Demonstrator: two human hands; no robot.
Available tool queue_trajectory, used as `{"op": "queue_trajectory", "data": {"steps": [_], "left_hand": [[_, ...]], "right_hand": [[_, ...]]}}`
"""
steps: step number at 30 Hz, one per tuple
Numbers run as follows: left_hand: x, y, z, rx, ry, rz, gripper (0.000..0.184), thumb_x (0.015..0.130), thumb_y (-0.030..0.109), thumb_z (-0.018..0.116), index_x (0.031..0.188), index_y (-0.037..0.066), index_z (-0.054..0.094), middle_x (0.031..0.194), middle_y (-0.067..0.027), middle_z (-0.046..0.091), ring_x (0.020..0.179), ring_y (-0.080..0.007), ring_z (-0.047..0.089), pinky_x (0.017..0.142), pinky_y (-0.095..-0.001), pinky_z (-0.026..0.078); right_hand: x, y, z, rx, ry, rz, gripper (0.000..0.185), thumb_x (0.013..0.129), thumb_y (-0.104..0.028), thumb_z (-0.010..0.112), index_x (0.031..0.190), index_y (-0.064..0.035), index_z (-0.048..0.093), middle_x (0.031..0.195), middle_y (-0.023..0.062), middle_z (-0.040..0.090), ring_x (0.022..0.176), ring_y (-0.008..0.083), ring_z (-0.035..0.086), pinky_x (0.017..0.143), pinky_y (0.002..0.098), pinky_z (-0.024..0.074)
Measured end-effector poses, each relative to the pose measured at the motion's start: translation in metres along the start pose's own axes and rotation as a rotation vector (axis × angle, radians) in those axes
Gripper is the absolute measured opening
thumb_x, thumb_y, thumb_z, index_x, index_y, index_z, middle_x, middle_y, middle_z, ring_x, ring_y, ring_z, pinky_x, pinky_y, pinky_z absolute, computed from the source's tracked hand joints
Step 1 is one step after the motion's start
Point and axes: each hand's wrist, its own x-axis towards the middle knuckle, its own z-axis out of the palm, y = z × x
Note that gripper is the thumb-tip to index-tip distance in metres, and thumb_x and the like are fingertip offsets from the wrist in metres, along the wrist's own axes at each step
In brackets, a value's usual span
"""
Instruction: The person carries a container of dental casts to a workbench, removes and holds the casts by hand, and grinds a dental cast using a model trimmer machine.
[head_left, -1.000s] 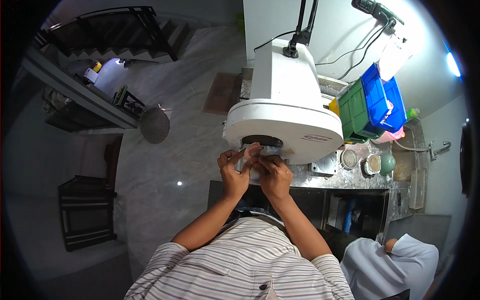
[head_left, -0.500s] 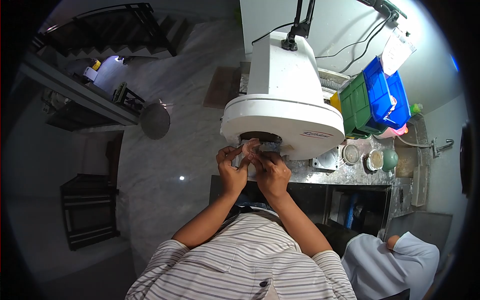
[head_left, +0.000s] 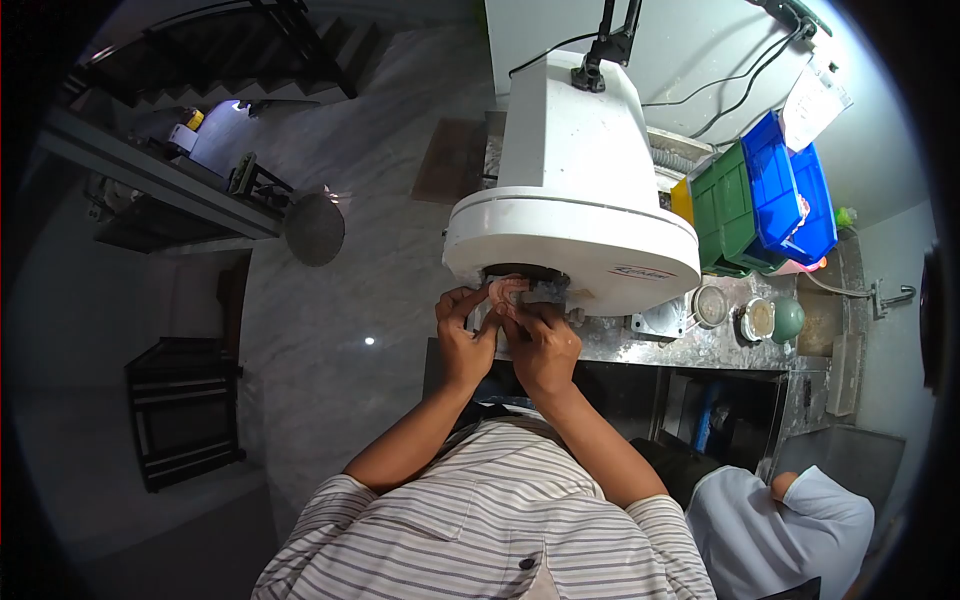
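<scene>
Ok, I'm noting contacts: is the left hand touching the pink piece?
Touching. The head view shows the left hand meeting the left edge of the pink piece, with no visible gap.

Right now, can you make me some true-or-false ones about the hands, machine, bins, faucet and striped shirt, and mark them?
1. The left hand and right hand both hold the pink piece. True.
2. The pink piece is near the white machine. True.
3. Every bin is red. False: there's a green bin and a blue bin.
4. The faucet is on the picture's left. False: it's on the right.
5. The shirt has stripes. True.
</scene>
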Motion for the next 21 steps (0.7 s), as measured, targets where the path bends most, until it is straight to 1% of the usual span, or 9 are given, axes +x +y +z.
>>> {"op": "queue_trajectory", "data": {"steps": [2, 6, 9, 11, 12, 14, 18, 20, 21], "left_hand": [[0.001, 0.000, 0.000, -0.007, -0.001, 0.037, 0.032, 0.085, 0.011, 0.082, 0.116, 0.004, 0.077, 0.103, -0.0098, 0.063, 0.101, -0.0231, 0.058, 0.088, -0.0369, 0.048], [0.002, 0.002, 0.000, -0.002, -0.020, 0.010, 0.032, 0.086, 0.010, 0.081, 0.117, 0.004, 0.077, 0.101, -0.0096, 0.061, 0.102, -0.0231, 0.058, 0.089, -0.0369, 0.048], [0.003, 0.002, 0.001, -0.024, -0.015, 0.010, 0.031, 0.087, 0.012, 0.081, 0.117, 0.005, 0.077, 0.101, -0.0095, 0.061, 0.102, -0.0231, 0.057, 0.088, -0.0373, 0.048], [0.003, 0.010, -0.002, -0.039, -0.026, -0.055, 0.030, 0.087, 0.015, 0.081, 0.116, 0.006, 0.078, 0.099, -0.0090, 0.061, 0.101, -0.0228, 0.058, 0.086, -0.0370, 0.048], [0.004, 0.009, -0.002, -0.038, -0.031, -0.054, 0.030, 0.087, 0.015, 0.081, 0.116, 0.006, 0.078, 0.099, -0.0090, 0.061, 0.101, -0.0228, 0.058, 0.086, -0.0370, 0.048], [0.004, 0.006, -0.004, -0.018, -0.081, -0.061, 0.032, 0.088, 0.012, 0.078, 0.119, 0.007, 0.076, 0.105, -0.0110, 0.057, 0.103, -0.0270, 0.056, 0.093, -0.0389, 0.048], [0.004, 0.005, -0.004, -0.017, -0.078, -0.026, 0.032, 0.087, 0.011, 0.078, 0.119, 0.007, 0.076, 0.104, -0.0112, 0.057, 0.103, -0.0267, 0.057, 0.093, -0.0380, 0.049], [0.005, 0.005, -0.003, -0.026, -0.013, 0.025, 0.030, 0.085, 0.014, 0.081, 0.114, 0.007, 0.078, 0.097, -0.0084, 0.062, 0.097, -0.0229, 0.059, 0.084, -0.0365, 0.048], [0.005, 0.006, -0.002, -0.025, -0.014, 0.026, 0.030, 0.085, 0.014, 0.081, 0.114, 0.007, 0.078, 0.097, -0.0084, 0.062, 0.097, -0.0229, 0.059, 0.084, -0.0365, 0.048]], "right_hand": [[0.000, -0.002, 0.001, 0.009, 0.003, 0.019, 0.017, 0.077, -0.016, 0.087, 0.093, -0.0122, 0.080, 0.087, 0.0056, 0.071, 0.072, 0.0273, 0.071, 0.061, 0.0373, 0.0563], [0.002, -0.006, 0.000, 0.007, -0.003, 0.056, 0.016, 0.077, -0.015, 0.087, 0.092, -0.0119, 0.080, 0.085, 0.0062, 0.071, 0.071, 0.0278, 0.070, 0.061, 0.0375, 0.0563], [0.003, -0.007, 0.000, -0.009, -0.016, 0.072, 0.016, 0.078, -0.014, 0.086, 0.093, -0.0110, 0.080, 0.085, 0.0068, 0.071, 0.071, 0.0280, 0.070, 0.061, 0.0378, 0.0561], [0.002, -0.005, 0.001, -0.008, -0.013, 0.069, 0.016, 0.078, -0.014, 0.086, 0.093, -0.0105, 0.080, 0.085, 0.0071, 0.071, 0.070, 0.0283, 0.070, 0.061, 0.0380, 0.0560], [0.001, -0.004, 0.001, -0.006, -0.012, 0.058, 0.015, 0.079, -0.013, 0.086, 0.093, -0.0100, 0.080, 0.085, 0.0075, 0.071, 0.070, 0.0285, 0.070, 0.060, 0.0382, 0.0559], [0.000, -0.005, 0.003, 0.002, -0.005, 0.062, 0.015, 0.079, -0.013, 0.085, 0.093, -0.0098, 0.080, 0.085, 0.0077, 0.071, 0.070, 0.0288, 0.070, 0.060, 0.0384, 0.0559], [0.001, -0.005, 0.004, 0.014, -0.004, 0.058, 0.014, 0.080, -0.011, 0.084, 0.093, -0.0094, 0.080, 0.085, 0.0084, 0.071, 0.069, 0.0294, 0.070, 0.060, 0.0390, 0.0556], [0.001, -0.006, 0.003, 0.020, -0.008, 0.063, 0.014, 0.080, -0.011, 0.084, 0.094, -0.0093, 0.080, 0.085, 0.0086, 0.071, 0.068, 0.0296, 0.070, 0.059, 0.0393, 0.0554], [0.001, -0.006, 0.002, 0.026, -0.014, 0.065, 0.014, 0.081, -0.011, 0.084, 0.094, -0.0091, 0.079, 0.085, 0.0088, 0.071, 0.068, 0.0299, 0.070, 0.059, 0.0396, 0.0552]]}}
